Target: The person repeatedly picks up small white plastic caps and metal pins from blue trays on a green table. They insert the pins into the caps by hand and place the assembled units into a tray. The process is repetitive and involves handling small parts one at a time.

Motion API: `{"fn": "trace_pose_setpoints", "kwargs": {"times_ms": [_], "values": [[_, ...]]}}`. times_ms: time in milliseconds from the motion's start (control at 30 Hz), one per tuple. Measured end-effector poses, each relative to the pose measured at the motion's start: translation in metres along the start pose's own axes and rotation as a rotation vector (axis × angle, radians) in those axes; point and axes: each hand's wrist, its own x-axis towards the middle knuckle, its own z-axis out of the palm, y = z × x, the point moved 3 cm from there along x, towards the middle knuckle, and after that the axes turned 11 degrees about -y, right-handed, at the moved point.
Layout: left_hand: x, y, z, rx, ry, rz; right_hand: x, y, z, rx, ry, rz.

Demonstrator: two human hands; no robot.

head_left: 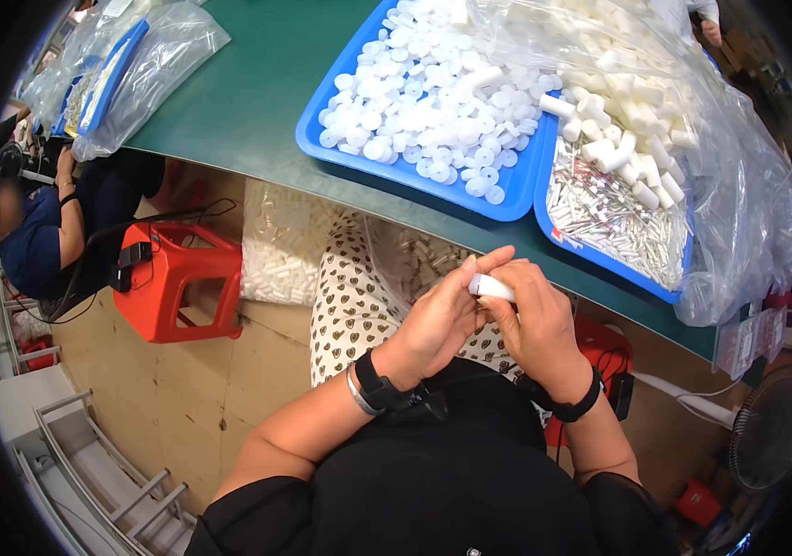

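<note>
Both hands meet above my lap, just off the table's front edge, around one small white plastic cylinder (496, 288). My right hand (537, 322) pinches it between thumb and curled fingers. On its left end, which has a greyish rim, rest the thumb and fingers of my left hand (440, 320); the left index finger stretches out behind it. Part of the cylinder is hidden by the fingers. Beyond my hands stands a blue tray (314, 125) heaped with white translucent discs (414, 88). To its right, a second blue tray (553, 222) holds white cylinders (646, 162) and thin pin-like pieces (609, 222).
Clear plastic sheeting (739, 185) drapes over the right tray on the green table (247, 83). Bags of white parts (285, 250) lie beneath. A red stool (178, 283) stands left, near another seated person (39, 232). A fan (771, 428) is at right.
</note>
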Motion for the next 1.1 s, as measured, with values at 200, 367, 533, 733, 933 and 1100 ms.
{"fn": "trace_pose_setpoints", "kwargs": {"times_ms": [200,367,533,733,933,1100], "values": [[-0.001,-0.015,0.004,-0.345,0.001,0.045,-0.002,-0.004,0.008,-0.088,-0.023,-0.006],[0.001,-0.007,0.006,-0.332,-0.020,0.104,0.001,-0.006,0.023,-0.032,0.070,0.071],[-0.001,0.001,0.001,-0.278,-0.014,0.084,0.002,-0.008,0.028,0.096,0.089,0.110],[-0.003,-0.007,0.007,-0.194,0.033,0.095,-0.004,0.000,0.028,0.078,0.007,0.050],[-0.004,-0.010,0.011,0.067,0.060,0.112,-0.001,-0.007,0.030,0.168,0.072,0.154],[-0.003,-0.016,0.001,0.049,0.038,0.064,-0.009,-0.003,0.034,0.322,0.047,0.274]]}}
